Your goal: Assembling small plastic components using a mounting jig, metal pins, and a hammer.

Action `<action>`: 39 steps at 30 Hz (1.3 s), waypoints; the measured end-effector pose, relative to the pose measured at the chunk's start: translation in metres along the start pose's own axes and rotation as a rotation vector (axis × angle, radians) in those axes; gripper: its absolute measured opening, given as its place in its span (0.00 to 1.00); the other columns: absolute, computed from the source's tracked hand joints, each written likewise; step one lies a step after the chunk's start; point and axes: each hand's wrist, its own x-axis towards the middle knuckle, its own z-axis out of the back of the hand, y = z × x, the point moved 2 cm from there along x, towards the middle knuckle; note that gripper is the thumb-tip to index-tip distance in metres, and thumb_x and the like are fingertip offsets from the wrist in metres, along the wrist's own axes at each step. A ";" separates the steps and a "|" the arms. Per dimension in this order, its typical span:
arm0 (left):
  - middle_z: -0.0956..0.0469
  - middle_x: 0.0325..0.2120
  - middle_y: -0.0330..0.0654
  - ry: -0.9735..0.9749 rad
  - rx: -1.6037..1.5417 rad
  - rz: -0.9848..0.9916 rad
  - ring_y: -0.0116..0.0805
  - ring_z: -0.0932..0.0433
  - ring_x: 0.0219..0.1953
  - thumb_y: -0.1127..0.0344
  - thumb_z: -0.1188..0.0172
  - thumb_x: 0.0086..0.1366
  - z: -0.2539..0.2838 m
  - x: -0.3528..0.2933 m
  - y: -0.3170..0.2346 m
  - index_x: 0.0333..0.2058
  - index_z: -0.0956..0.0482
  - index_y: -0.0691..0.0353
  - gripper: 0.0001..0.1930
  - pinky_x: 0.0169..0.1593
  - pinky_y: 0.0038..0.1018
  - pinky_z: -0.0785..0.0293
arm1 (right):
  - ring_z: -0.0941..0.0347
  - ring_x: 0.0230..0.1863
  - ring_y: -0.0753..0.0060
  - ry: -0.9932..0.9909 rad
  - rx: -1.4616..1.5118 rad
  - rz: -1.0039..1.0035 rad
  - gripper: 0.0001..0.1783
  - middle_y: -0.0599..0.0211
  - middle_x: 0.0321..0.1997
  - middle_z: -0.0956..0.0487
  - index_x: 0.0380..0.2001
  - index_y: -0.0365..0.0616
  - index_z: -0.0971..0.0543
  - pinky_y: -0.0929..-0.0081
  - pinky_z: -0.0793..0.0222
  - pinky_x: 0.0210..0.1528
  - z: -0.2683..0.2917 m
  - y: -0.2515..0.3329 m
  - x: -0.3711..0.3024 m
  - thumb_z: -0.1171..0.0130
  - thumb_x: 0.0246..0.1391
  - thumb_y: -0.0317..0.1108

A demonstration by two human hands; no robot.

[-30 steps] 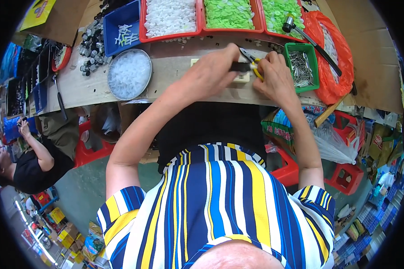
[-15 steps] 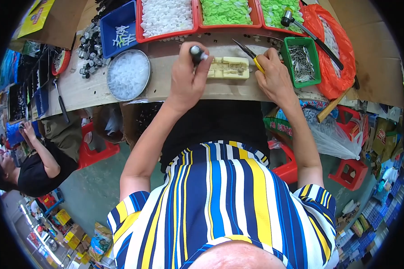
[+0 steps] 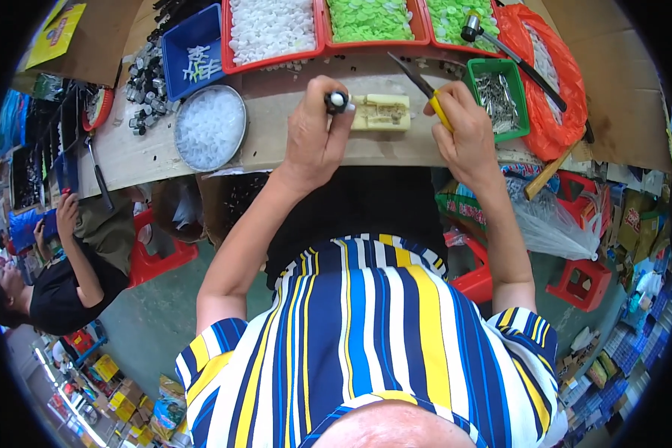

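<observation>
My left hand point(image 3: 313, 134) is closed around a small black cylindrical part point(image 3: 334, 101) with a white round end and a white tip. It hovers beside the left end of a cream-coloured block point(image 3: 392, 113) with a hollowed, stained recess, which lies on the table. In my right hand point(image 3: 466, 127) is a pair of long-nose pliers point(image 3: 441, 110), dark pointed jaws aimed up and left, yellow handle under the fingers. The jaws hold nothing that I can see and stay apart from the block.
Nearby stand a round metal dish point(image 3: 210, 128) of translucent pieces, a blue bin point(image 3: 173, 63), red trays point(image 3: 272, 61) of white and green pieces, and a green bin point(image 3: 517, 133) of metal pins. A hammer point(image 3: 519, 61) rests at right. A co-worker point(image 3: 78, 280) sits at left.
My left hand has turned the black part, so its white end now shows. My right hand has tilted the pliers more upright and moved slightly away from the block.
</observation>
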 end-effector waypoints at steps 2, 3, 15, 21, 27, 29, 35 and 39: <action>0.30 0.29 0.51 0.065 -0.021 0.093 0.52 0.28 0.30 0.67 0.44 0.69 0.004 0.003 -0.013 0.44 0.35 0.65 0.11 0.35 0.37 0.31 | 0.27 0.38 0.46 -0.024 0.024 0.035 0.10 0.52 0.39 0.28 0.32 0.36 0.25 0.57 0.32 0.41 0.003 0.004 -0.005 0.47 0.42 0.21; 0.30 0.29 0.51 0.065 -0.017 0.094 0.52 0.28 0.30 0.67 0.44 0.69 0.007 0.005 -0.018 0.44 0.35 0.65 0.11 0.35 0.37 0.31 | 0.27 0.39 0.47 -0.049 0.047 0.069 0.11 0.52 0.40 0.27 0.33 0.36 0.25 0.58 0.32 0.42 0.004 0.007 -0.007 0.47 0.41 0.21; 0.26 0.32 0.55 0.159 0.116 0.131 0.57 0.25 0.33 0.67 0.41 0.66 0.014 0.001 -0.025 0.42 0.30 0.67 0.11 0.35 0.40 0.29 | 0.31 0.57 0.50 0.062 -0.053 0.186 0.17 0.53 0.55 0.27 0.38 0.38 0.24 0.54 0.41 0.59 -0.002 0.027 -0.006 0.46 0.40 0.21; 0.25 0.30 0.54 0.186 0.106 0.093 0.57 0.23 0.31 0.67 0.39 0.65 0.019 -0.003 -0.022 0.42 0.28 0.68 0.12 0.33 0.40 0.29 | 0.28 0.44 0.46 0.203 0.089 0.135 0.14 0.49 0.43 0.29 0.34 0.33 0.26 0.59 0.32 0.47 -0.008 0.034 -0.006 0.51 0.39 0.17; 0.25 0.28 0.54 0.231 0.029 0.146 0.55 0.25 0.28 0.62 0.40 0.67 0.024 -0.003 -0.022 0.41 0.27 0.68 0.13 0.32 0.37 0.29 | 0.29 0.42 0.48 0.201 0.035 0.159 0.09 0.54 0.38 0.28 0.31 0.37 0.27 0.58 0.33 0.46 -0.007 0.036 -0.005 0.42 0.43 0.21; 0.25 0.28 0.53 0.244 -0.071 0.202 0.47 0.26 0.27 0.62 0.40 0.67 0.025 0.001 -0.023 0.42 0.26 0.68 0.14 0.32 0.33 0.29 | 0.29 0.49 0.48 0.223 -0.010 0.144 0.12 0.53 0.45 0.27 0.35 0.37 0.26 0.55 0.35 0.51 -0.001 0.037 -0.001 0.43 0.43 0.21; 0.22 0.31 0.50 0.200 -0.259 0.245 0.32 0.25 0.31 0.63 0.39 0.67 0.024 0.016 -0.025 0.46 0.25 0.68 0.15 0.36 0.28 0.28 | 0.37 0.65 0.47 0.153 -0.104 0.167 0.19 0.53 0.62 0.32 0.42 0.38 0.25 0.48 0.45 0.63 0.008 0.032 0.004 0.43 0.41 0.21; 0.22 0.31 0.50 0.213 -0.263 0.252 0.34 0.25 0.31 0.64 0.39 0.67 0.019 0.024 -0.022 0.46 0.25 0.69 0.15 0.37 0.27 0.27 | 0.34 0.60 0.47 0.145 -0.035 0.171 0.18 0.52 0.57 0.30 0.40 0.37 0.25 0.50 0.43 0.61 0.013 0.027 0.011 0.43 0.41 0.22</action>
